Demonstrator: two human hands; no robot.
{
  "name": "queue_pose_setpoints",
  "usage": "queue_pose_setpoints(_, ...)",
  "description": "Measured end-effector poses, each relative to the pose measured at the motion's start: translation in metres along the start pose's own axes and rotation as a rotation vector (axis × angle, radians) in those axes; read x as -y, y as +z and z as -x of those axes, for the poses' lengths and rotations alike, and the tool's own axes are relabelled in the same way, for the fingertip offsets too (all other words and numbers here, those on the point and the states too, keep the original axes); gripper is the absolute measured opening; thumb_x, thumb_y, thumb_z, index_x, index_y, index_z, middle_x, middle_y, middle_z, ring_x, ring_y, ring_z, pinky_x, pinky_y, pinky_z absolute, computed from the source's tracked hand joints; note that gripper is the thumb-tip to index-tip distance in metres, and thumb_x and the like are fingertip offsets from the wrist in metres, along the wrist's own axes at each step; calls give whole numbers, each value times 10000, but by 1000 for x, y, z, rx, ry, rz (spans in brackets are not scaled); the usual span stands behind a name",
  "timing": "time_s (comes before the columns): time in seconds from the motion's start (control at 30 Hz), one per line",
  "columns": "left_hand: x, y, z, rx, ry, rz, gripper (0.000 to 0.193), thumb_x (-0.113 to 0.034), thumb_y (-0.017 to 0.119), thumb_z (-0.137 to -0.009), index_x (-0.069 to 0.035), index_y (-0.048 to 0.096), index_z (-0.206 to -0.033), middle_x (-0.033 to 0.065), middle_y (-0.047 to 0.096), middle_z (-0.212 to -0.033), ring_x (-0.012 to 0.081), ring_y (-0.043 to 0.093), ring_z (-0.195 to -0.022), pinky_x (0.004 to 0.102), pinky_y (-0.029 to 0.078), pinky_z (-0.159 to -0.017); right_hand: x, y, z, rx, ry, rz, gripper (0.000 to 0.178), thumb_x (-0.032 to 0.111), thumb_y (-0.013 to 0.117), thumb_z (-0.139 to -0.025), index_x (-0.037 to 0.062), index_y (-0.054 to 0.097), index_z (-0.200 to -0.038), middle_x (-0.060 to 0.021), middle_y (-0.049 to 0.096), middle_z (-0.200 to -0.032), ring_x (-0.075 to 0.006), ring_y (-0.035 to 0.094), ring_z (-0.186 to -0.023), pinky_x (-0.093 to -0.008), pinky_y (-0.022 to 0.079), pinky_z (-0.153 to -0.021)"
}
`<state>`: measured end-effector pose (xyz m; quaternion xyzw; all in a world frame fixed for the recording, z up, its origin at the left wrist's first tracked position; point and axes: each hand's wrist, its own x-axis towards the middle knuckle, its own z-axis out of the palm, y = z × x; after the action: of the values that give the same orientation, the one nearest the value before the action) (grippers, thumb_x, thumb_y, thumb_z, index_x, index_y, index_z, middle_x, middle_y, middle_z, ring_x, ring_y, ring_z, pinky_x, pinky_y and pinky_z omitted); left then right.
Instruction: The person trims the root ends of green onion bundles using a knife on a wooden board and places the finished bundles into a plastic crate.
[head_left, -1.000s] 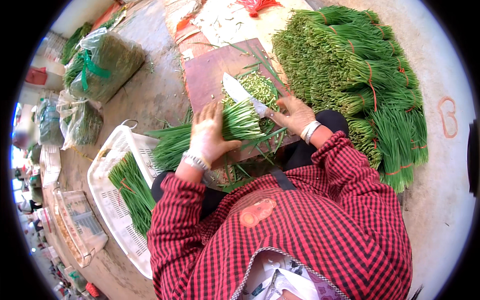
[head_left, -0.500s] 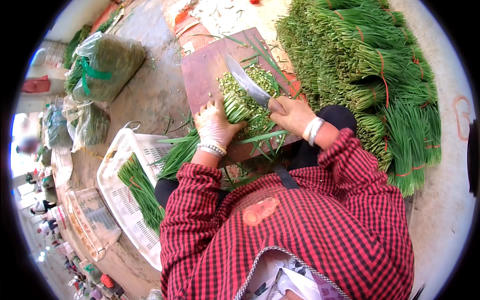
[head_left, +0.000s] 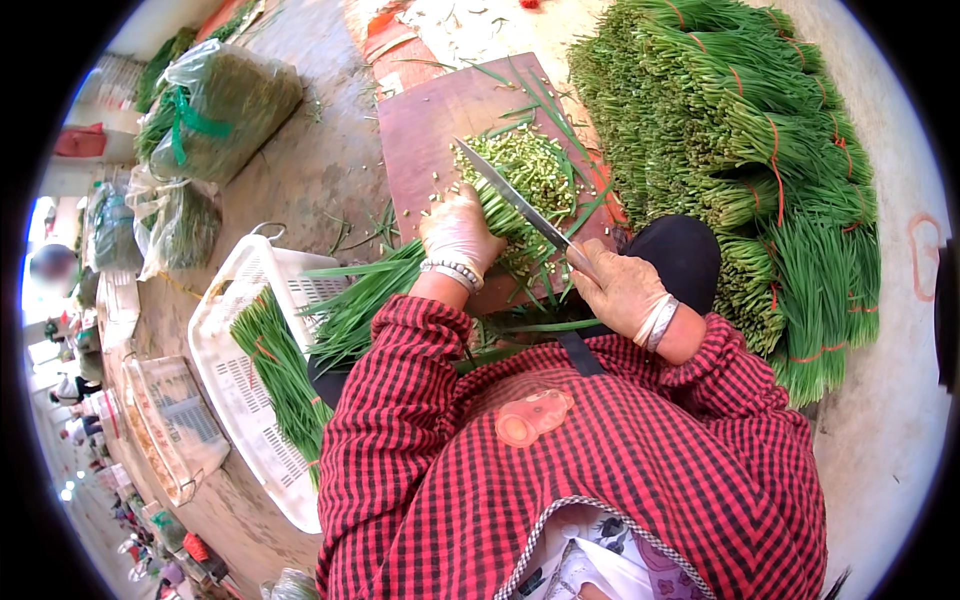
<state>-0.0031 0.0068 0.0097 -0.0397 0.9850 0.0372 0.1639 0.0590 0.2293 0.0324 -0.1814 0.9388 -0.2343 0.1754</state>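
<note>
Green stems (head_left: 375,295) sit mid-frame in the left hand (head_left: 460,232), its fingers wrapped over the bunch near the pale ends; those of the right hand (head_left: 627,285) close round the handle of a knife (head_left: 512,197). The bunch is probably light, firmer toward its pale ends, limp and perhaps slippery where leaves droop lower left; gripping behind those ends, without crushing, should suit. Chopped pieces (head_left: 545,165) cover part of the brown board (head_left: 420,125). A white basket (head_left: 262,455) stands at left, tied bundles (head_left: 720,180) upper right.

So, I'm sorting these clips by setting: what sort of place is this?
Likely a vegetable packing shed or market: there's a big stack of tied greens, stuffed plastic bags and a white crate.
</note>
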Motion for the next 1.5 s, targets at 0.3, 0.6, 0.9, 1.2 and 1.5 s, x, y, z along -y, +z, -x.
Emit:
queue_pose_setpoints(0.3,1,12,4,-107,45,-17,653,-358,845,-627,-44,562,-1125,152,625,-1083,319,635,-1030,431,544,-838,0,4,-18,148,19,64,293,314,484,-976,35,478,-1065,-197,664,-819,-403,670,-767,-522,523,-690)
queue_pose_setpoints(0.6,3,6,0,-66,9,58,667,-366,863,-611,-51,573,-1123,153,667,-1062,312,655,-1023,426,538,-852,10,14,-69,209,16,38,326,288,472,-965,-15,492,-1083,-246,673,-915,-425,661,-877,-506,511,-815)
queue_pose_setpoints(0.9,-3,7,-2,-74,12,20,578,-314,847,-629,-80,602,-1098,138,676,-1040,292,661,-1014,422,543,-850,4,59,-82,194,132,-29,327,286,459,-983,-14,459,-1112,-240,676,-926,-420,670,-869,-510,515,-771)
queue_pose_setpoints(1.2,39,-24,48,-468,377,299,765,-291,831,-632,-106,528,-1309,153,625,-1088,350,604,-1037,443,516,-874,-10,37,-79,278,60,-24,554,549,457,-928,72,572,-1186,-203,682,-1030,-366,654,-1009,-464,487,-895)
queue_pose_setpoints(1.5,26,-32,134,-635,608,258,840,18,663,-653,-96,402,-1443,191,390,-1487,381,434,-1335,508,366,-1089,7,11,-73,521,135,-1473,655,572,605,-905,55,553,-1304,-100,658,-1130,-188,644,-1016,-344,525,-888)
